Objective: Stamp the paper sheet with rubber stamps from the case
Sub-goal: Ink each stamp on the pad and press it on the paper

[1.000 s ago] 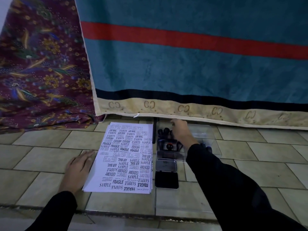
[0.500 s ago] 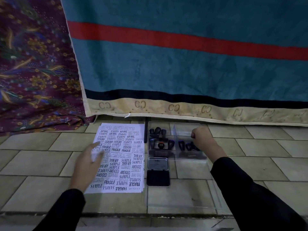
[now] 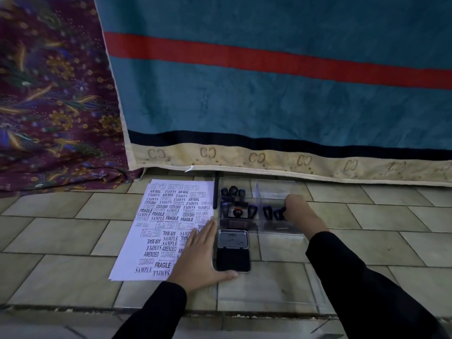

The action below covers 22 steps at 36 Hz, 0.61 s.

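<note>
A white paper sheet [image 3: 161, 226] covered with black stamp prints lies on the tiled floor. To its right stands a clear plastic case [image 3: 271, 192] holding several dark rubber stamps [image 3: 233, 192]. In front of the case sits an open ink pad [image 3: 232, 250], lid up. My left hand [image 3: 199, 255] lies flat with fingers spread over the sheet's right edge, its thumb by the ink pad's front. My right hand [image 3: 297, 210] is inside the case's right part, fingers curled around a dark stamp [image 3: 278, 214].
A teal blanket with a red stripe [image 3: 281, 94] hangs behind the case, a maroon patterned cloth [image 3: 53, 99] to the left. A black pen-like rod [image 3: 216, 192] lies between sheet and case. A clear lid [image 3: 269, 289] lies flat on the tiles in front.
My left hand slid right, from the sheet's left side to its right edge beside the ink pad. My right hand moved from the case's left part to its right part.
</note>
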{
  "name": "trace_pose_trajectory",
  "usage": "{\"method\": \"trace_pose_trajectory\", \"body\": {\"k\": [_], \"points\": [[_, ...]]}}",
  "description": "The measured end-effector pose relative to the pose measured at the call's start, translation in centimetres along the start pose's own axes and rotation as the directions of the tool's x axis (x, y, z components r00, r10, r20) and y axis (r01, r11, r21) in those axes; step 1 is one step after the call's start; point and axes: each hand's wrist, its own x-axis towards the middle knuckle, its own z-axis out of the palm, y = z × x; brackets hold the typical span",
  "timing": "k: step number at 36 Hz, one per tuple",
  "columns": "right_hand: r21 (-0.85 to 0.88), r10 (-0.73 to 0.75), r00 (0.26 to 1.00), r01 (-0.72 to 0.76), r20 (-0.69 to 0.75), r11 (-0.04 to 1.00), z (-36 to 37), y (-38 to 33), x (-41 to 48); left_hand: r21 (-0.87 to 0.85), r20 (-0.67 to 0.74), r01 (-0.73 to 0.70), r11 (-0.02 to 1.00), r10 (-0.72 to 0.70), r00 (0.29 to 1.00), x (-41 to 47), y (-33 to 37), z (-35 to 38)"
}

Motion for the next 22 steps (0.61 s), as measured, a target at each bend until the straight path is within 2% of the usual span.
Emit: {"method": "trace_pose_trajectory", "body": {"k": [9,13,18,22], "points": [[0.064,-0.009,0.999,0.011,-0.036,0.998,0.1,-0.2,-0.4,0.034,0.016,-0.011,0.999,0.011,1.000,-0.1,0.2,-0.3],[0.112,0.007,1.000,-0.006,-0.008,0.994,-0.4,0.0,-0.4,0.037,0.009,-0.010,0.999,0.010,1.000,-0.1,0.2,-0.3],[0.232,-0.015,1.000,0.017,-0.011,0.973,-1.2,0.5,-0.6,0.021,0.003,-0.002,1.000,0.002,1.000,-0.1,0.2,-0.2],[0.337,-0.045,0.996,0.070,-0.080,0.939,-1.9,1.3,-1.0,0.007,0.005,0.005,1.000,-0.005,1.000,-0.1,0.2,-0.2]]}}
